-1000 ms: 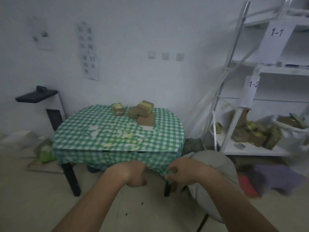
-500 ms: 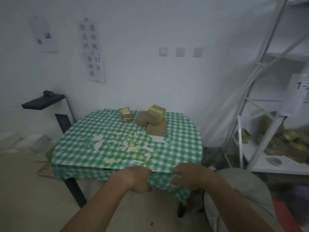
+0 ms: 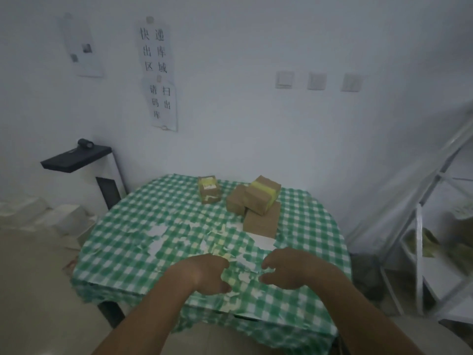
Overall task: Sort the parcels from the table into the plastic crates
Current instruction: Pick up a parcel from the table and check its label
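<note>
Parcels (image 3: 252,204) stacked far on table (image 3: 122,242). Left hand (image 3: 204,274), right hand (image 3: 286,269) near edge, loosely curled, grasping nothing.

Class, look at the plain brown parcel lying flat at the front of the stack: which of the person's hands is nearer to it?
Right. The right hand hovers just in front of the flat brown parcel, almost in line with it. The left hand is further off to its left. Neither touches it.
</note>
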